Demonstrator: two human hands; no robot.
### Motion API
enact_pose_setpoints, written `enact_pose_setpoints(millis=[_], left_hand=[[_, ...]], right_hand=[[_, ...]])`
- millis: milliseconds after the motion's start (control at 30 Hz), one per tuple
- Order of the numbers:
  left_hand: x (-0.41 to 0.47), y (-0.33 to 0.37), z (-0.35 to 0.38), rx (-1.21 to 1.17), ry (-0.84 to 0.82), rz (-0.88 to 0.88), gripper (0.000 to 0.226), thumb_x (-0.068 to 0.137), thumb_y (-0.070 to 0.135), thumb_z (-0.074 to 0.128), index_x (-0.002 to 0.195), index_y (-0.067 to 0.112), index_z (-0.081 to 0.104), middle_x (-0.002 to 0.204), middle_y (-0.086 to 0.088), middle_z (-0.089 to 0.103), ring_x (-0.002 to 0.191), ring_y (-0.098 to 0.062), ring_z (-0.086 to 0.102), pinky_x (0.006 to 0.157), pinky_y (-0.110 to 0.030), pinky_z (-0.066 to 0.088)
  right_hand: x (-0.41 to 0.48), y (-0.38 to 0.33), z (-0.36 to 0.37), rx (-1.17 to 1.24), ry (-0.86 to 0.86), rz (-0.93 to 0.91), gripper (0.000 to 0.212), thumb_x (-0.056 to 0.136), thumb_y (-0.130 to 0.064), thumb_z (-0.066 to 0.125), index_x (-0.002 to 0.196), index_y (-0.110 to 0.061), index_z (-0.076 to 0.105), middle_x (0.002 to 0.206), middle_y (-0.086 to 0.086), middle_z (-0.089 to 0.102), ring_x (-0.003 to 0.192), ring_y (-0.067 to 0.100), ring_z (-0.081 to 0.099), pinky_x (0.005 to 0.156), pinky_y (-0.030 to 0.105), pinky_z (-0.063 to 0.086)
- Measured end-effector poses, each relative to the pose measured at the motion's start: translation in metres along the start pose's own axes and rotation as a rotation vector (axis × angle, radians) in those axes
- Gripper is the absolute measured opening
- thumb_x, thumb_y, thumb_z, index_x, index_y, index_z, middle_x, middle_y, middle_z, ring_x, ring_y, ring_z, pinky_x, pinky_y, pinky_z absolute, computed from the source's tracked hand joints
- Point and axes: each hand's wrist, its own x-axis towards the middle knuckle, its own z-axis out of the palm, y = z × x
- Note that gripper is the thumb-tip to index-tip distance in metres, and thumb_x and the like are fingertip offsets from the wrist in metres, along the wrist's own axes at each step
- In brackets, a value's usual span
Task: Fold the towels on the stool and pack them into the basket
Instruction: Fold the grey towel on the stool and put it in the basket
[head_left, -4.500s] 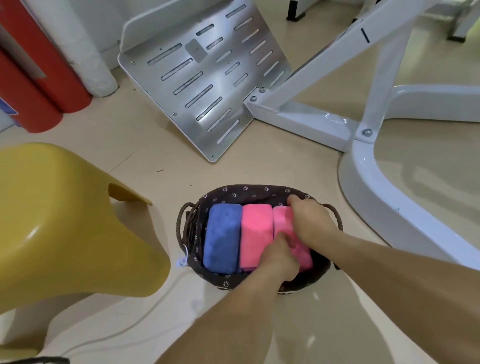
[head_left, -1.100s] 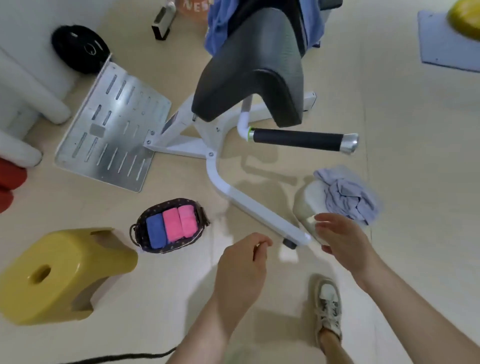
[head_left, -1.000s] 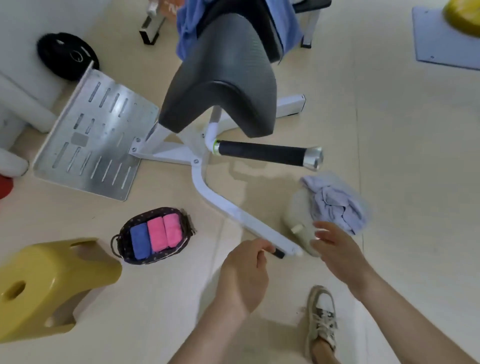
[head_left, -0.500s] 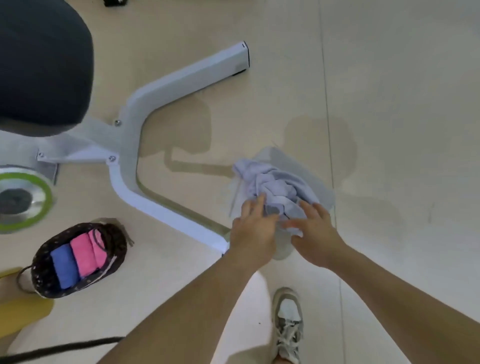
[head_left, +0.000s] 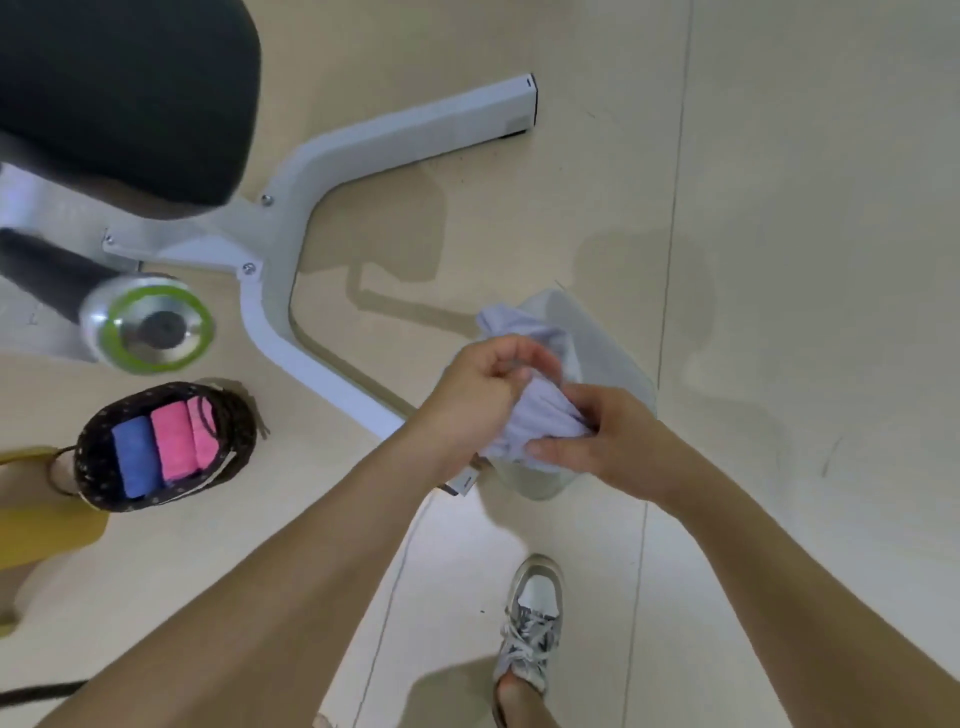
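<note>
A crumpled pale lilac towel (head_left: 540, 415) lies bunched on top of a translucent white stool (head_left: 608, 353) on the floor. My left hand (head_left: 483, 384) is closed on the towel's upper left part. My right hand (head_left: 608, 431) grips its lower right part. At the lower left stands the dark floral basket (head_left: 98, 457), holding a rolled blue towel (head_left: 135, 457) and two pink towels (head_left: 176, 447) side by side. A yellow stool (head_left: 36, 525) shows at the left edge beside the basket.
A white exercise-machine frame (head_left: 291, 218) with a black padded seat (head_left: 130, 88) and a black handle with a green-ringed metal cap (head_left: 150, 330) stands between the basket and the white stool. My shoe (head_left: 530, 623) is on the beige tiled floor below.
I rose and turned from the basket to the white stool on the right. Both hands, free a second ago, reached the lilac towel and now grip and gather it.
</note>
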Motion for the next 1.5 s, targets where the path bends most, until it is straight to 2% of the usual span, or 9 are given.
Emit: enact_pose_setpoints(millis=[200,334,634,734,868,1035,1235,1335,1502], left_hand=[[-0.115,0.057,-0.084,-0.04,-0.364,-0.143,0.019,0.081,0.038,0.067,0.078,0.02,0.073,0.077,0.0,0.069,0.072,-0.013,0.062,0.067,-0.022,0.049],[-0.207,0.088,-0.163,0.055,-0.351,-0.084,0.053,0.079,0.04,0.068,0.092,-0.011,0.061,0.08,-0.013,0.059,0.073,-0.021,0.055,0.07,-0.031,0.046],[-0.476,0.096,-0.323,-0.459,0.101,0.204,0.034,0.08,0.024,0.071,0.101,-0.002,0.063,0.089,-0.016,0.062,0.073,-0.02,0.062,0.064,-0.025,0.052],[-0.568,0.089,-0.369,-0.407,0.2,0.274,0.056,0.064,0.039,0.084,0.091,-0.003,0.057,0.08,-0.013,0.051,0.065,-0.018,0.051,0.056,-0.023,0.045],[-0.675,0.072,-0.424,-0.326,0.338,0.282,0.033,0.056,0.035,0.087,0.062,0.012,0.064,0.056,-0.001,0.059,0.048,-0.009,0.053,0.046,-0.016,0.043],[-0.748,0.022,-0.484,-0.141,0.614,0.071,0.026,0.062,0.03,0.081,0.073,0.013,0.064,0.065,-0.004,0.061,0.054,-0.013,0.055,0.049,-0.02,0.043],[-0.749,-0.054,-0.548,0.361,0.576,-0.233,0.008,0.08,0.025,0.072,0.078,0.022,0.065,0.073,0.006,0.065,0.069,-0.011,0.056,0.066,-0.025,0.044],[-0.726,-0.082,-0.583,0.443,0.697,-0.302,0.017,0.085,0.021,0.066,0.069,0.014,0.064,0.061,0.006,0.06,0.062,-0.012,0.054,0.056,-0.02,0.041],[-0.678,-0.127,-0.665,0.602,0.991,-0.386,0.03,0.08,0.007,0.051,0.085,0.027,0.073,0.094,0.003,0.072,0.09,-0.022,0.063,0.075,-0.03,0.05]], right_hand=[[-0.066,-0.148,-0.001,-0.019,-0.322,-0.031,0.033,0.075,-0.035,0.077,0.071,-0.005,0.063,0.062,0.004,0.048,0.058,0.015,0.043,0.054,0.026,0.032],[-0.108,-0.243,0.032,0.123,-0.342,-0.021,0.024,0.076,-0.029,0.068,0.075,-0.006,0.064,0.062,0.004,0.058,0.051,0.011,0.052,0.045,0.018,0.041],[-0.198,-0.422,0.176,0.122,-0.519,-0.115,0.015,0.071,-0.003,0.074,0.072,-0.007,0.059,0.064,0.007,0.057,0.055,0.016,0.053,0.05,0.023,0.039],[-0.226,-0.476,0.239,-0.237,-0.532,-0.247,0.011,0.078,-0.005,0.074,0.082,-0.008,0.065,0.063,-0.001,0.062,0.055,0.008,0.055,0.054,0.019,0.043],[-0.244,-0.54,0.329,-0.801,-0.398,-0.442,0.009,0.078,-0.026,0.073,0.076,-0.018,0.069,0.064,0.0,0.055,0.061,0.015,0.048,0.058,0.031,0.037],[-0.24,-0.573,0.417,-1.212,-0.236,-0.524,0.009,0.082,-0.02,0.066,0.081,-0.017,0.074,0.064,0.001,0.059,0.054,0.014,0.048,0.052,0.028,0.044],[-0.182,-0.586,0.461,-0.985,-0.426,-0.134,0.023,0.09,-0.012,0.059,0.068,-0.009,0.059,0.051,0.003,0.041,0.041,0.015,0.03,0.039,0.018,0.02],[-0.133,-0.584,0.486,-0.73,-0.439,0.013,0.024,0.093,-0.005,0.056,0.069,-0.009,0.054,0.055,0.004,0.037,0.042,0.012,0.038,0.037,0.019,0.043],[-0.029,-0.578,0.537,-0.591,-0.233,-0.164,0.034,0.088,0.002,0.055,0.057,-0.013,0.057,0.054,0.003,0.046,0.056,0.019,0.04,0.053,0.026,0.037]])
